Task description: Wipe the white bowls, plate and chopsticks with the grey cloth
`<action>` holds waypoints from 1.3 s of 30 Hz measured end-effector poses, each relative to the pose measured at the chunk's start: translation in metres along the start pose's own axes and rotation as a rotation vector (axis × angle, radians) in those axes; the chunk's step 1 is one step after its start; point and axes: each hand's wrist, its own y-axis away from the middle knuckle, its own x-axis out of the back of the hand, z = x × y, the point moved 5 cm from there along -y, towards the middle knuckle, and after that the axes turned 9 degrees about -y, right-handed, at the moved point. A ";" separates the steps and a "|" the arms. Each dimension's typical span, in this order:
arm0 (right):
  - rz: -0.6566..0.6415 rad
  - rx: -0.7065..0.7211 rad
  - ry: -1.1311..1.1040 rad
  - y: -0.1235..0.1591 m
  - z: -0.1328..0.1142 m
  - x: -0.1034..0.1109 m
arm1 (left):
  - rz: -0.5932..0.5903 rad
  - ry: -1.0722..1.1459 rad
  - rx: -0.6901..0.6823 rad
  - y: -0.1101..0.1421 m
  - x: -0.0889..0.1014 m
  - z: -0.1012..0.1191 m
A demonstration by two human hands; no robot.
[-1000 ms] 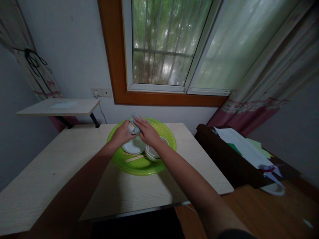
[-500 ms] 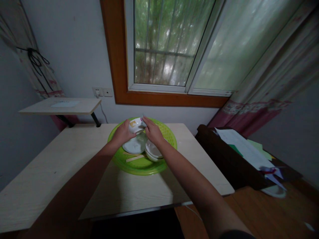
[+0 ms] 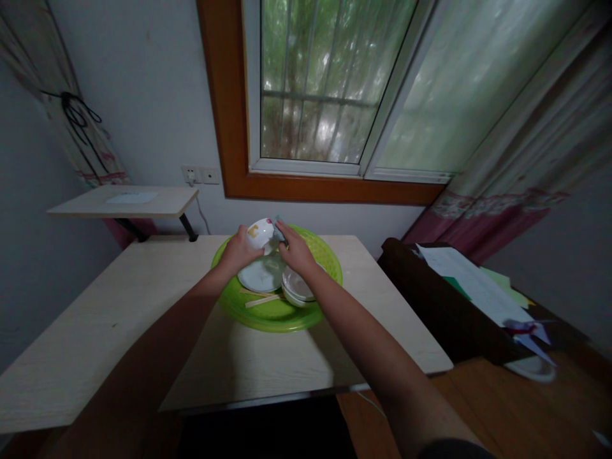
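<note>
My left hand (image 3: 238, 253) is closed on a white bowl (image 3: 259, 234) with a yellow and pink pattern, tilted above the round green tray (image 3: 275, 322). A small grey-blue cloth (image 3: 280, 228) is pinched in my right hand (image 3: 296, 252), against or close beside the bowl's right side. Below the bowl, a white plate (image 3: 261, 278) lies in the tray. To its right sit stacked white bowls (image 3: 296, 293), partly hidden by my right wrist. Light wooden chopsticks (image 3: 262, 301) lie in front of the plate.
The tray stands on a pale wooden table (image 3: 272, 366). A small raised shelf (image 3: 167, 204) with a paper on it stands at the left back. A wall with a window (image 3: 315, 95) rises behind. Right of the table is a dark brown piece of furniture (image 3: 421, 306) with papers (image 3: 468, 280).
The bowl has turned in my left hand, so more of its outer side shows. The cloth in my right hand is more visible at the bowl's right side. The view has shifted slightly.
</note>
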 end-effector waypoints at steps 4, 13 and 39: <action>0.001 -0.201 0.020 0.001 0.022 0.003 | 0.012 0.007 0.016 -0.001 0.001 -0.001; 0.004 -0.137 0.038 0.001 0.017 0.002 | 0.002 0.025 0.050 -0.002 0.000 -0.003; 0.054 -0.212 0.120 0.001 0.012 0.012 | -0.082 -0.033 -0.143 0.005 -0.008 0.009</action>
